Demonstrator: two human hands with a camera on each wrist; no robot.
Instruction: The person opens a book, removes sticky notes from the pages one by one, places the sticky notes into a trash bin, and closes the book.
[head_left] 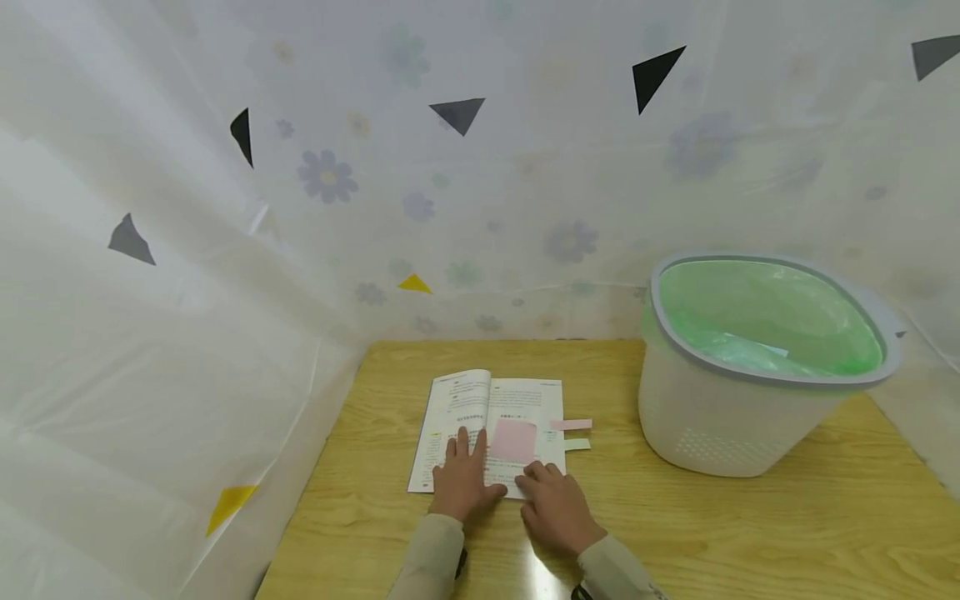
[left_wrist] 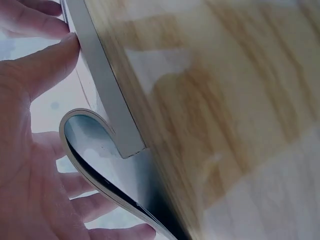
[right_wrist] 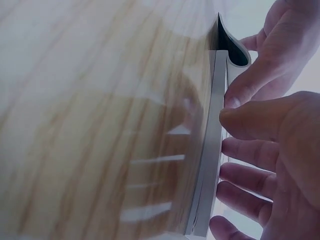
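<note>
An open book (head_left: pixel 525 396) lies on the wooden table, its printed pages facing up. A pink sticky note (head_left: pixel 513 441) sits on the right page, while a pink tab (head_left: pixel 573 425) and a pale green tab (head_left: pixel 577 444) stick out past that page's edge. Fingers spread, my left hand (head_left: pixel 460 485) rests across the left page and the fold, its thumb at the bottom edge. My right hand (head_left: pixel 558 508) touches the lower right page with its fingers. Seen from the left wrist, the left part of the book (left_wrist: pixel 90 165) bulges in a curve beside the fold.
To the right stands a white basket (head_left: pixel 712 425) with a grey rim and a green liner (head_left: pixel 772 308); something pale lies inside. The wooden table (head_left: pixel 600 367) meets a white flowered sheet (head_left: pixel 487 208) at the back and left, with black, grey and yellow triangles on it.
</note>
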